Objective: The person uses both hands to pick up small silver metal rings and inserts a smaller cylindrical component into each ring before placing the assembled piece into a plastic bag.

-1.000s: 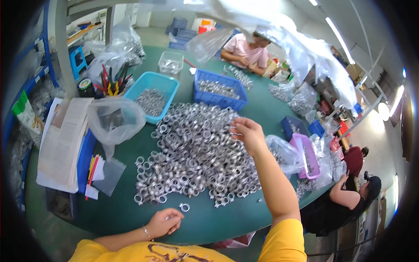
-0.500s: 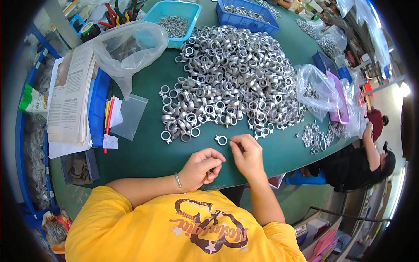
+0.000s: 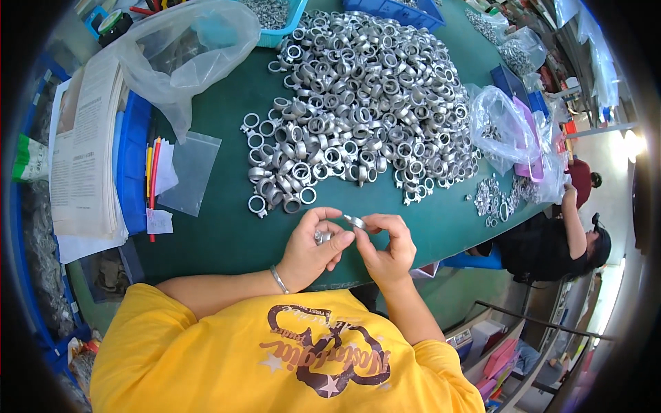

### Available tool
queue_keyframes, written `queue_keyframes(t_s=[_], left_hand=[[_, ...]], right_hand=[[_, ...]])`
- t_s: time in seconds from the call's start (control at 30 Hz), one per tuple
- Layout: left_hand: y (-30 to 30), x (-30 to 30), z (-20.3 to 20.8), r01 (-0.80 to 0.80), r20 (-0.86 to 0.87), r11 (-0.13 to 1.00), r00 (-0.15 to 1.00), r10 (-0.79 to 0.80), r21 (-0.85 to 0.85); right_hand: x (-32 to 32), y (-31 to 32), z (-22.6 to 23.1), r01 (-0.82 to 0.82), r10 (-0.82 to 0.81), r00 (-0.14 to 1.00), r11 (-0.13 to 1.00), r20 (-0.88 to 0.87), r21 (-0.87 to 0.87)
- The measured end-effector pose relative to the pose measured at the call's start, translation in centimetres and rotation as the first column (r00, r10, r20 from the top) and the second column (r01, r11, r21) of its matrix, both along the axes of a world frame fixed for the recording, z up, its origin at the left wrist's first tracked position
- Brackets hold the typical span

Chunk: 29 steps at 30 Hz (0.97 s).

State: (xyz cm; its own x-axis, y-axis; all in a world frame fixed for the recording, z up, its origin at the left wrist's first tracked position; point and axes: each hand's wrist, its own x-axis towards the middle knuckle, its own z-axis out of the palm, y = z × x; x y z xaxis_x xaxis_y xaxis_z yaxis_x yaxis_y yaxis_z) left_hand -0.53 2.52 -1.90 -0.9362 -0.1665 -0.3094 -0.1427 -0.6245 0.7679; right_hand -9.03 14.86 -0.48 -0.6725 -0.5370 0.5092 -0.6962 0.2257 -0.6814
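Observation:
Between the thumb and fingertips of my right hand [image 3: 390, 249] is a grey metal ring with a small lug [image 3: 355, 221], tilted nearly edge-on above the green table [image 3: 213, 241]. My left hand [image 3: 303, 249] is close against it, thumb and forefinger reaching toward the ring. Small shiny metal pieces [image 3: 321, 237] sit in the curled fingers of that left hand; their exact kind is partly hidden. Just beyond both hands spreads a big heap of similar metal rings [image 3: 372, 103], a few lying loose along its near edge.
To the left are a clear plastic bag [image 3: 186, 69], newspapers [image 3: 86, 151], a blue tray [image 3: 134, 165] and pencils [image 3: 153, 186]. Teal [image 3: 292, 20] and blue [image 3: 396, 12] bins stand behind the heap. Small parts [image 3: 490, 199] and a bag [image 3: 499, 131] lie right, near a seated person in black [image 3: 551, 248].
My right hand has picked up the loose ring from the table and brought it to my left hand. My left hand has opened somewhat, showing metal pieces inside. The whole view has shifted slightly.

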Motion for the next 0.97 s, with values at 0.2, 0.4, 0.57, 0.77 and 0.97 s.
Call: queue_keyframes(t_s=[0.2, 0.4, 0.57, 0.77, 0.97], left_hand=[[-0.3, 0.0, -0.5, 0.015, -0.006, 0.995, 1.0, -0.014, 0.096], [-0.5, 0.0, -0.1, 0.01, -0.096, 0.981, 0.995, -0.029, -0.195], [-0.6, 0.0, -0.2, -0.017, -0.273, 0.894, 0.955, -0.118, -0.448], [-0.7, 0.0, -0.1, -0.035, -0.295, 0.858, 0.946, -0.137, -0.513], [-0.5, 0.3, -0.1, 0.017, -0.243, 0.902, 0.961, -0.134, -0.432]], right_hand=[[0.9, 0.4, -0.2, -0.049, 0.055, 0.998, 0.987, 0.031, -0.15], [1.3, 1.4, 0.2, -0.032, 0.054, 0.953, 0.996, 0.297, -0.079], [1.8, 1.8, -0.4, -0.07, 0.078, 0.965, 0.997, 0.249, -0.041], [1.9, 1.9, -0.4, -0.066, 0.068, 0.981, 0.998, 0.181, -0.018], [2.0, 2.0, -0.3, -0.024, 0.027, 0.993, 0.999, 0.114, -0.03]])
